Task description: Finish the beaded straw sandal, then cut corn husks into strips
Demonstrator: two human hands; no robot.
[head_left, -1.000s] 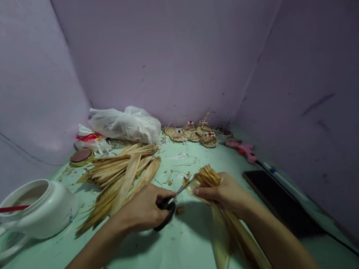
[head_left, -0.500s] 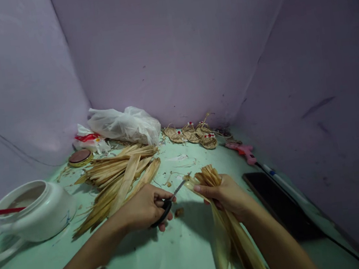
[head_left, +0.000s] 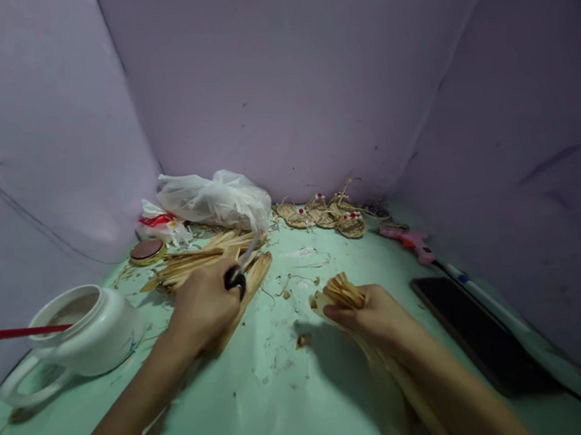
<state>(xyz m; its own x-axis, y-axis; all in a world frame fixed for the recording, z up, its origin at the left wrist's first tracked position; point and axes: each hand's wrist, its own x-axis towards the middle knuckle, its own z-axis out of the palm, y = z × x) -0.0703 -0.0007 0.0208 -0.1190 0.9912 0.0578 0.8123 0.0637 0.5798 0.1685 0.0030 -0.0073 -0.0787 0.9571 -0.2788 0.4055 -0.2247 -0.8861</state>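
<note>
My left hand [head_left: 203, 307] grips black-handled scissors [head_left: 238, 271], blades pointing up and away, over the pile of dried leaf strips [head_left: 205, 261] on the green table [head_left: 272, 405]. My right hand [head_left: 376, 317] clutches a bundle of dried leaf strips [head_left: 340, 293], whose cut ends fan out above my fingers while the long ends trail down beside my forearm. A small cut scrap [head_left: 301, 341] lies between my hands.
A white pot [head_left: 83, 330] with a red stick [head_left: 16, 332] stands at the left. At the back lie a white plastic bag [head_left: 216, 199], a round tin lid [head_left: 146, 251] and several small woven sandals [head_left: 330, 214]. A pink glue gun [head_left: 411, 241] and a dark phone [head_left: 477, 332] lie at the right.
My left hand has pulled the scissors away from the bundle, up and left over the leaf pile. The right hand keeps its grip on the bundle. The view has shifted slightly.
</note>
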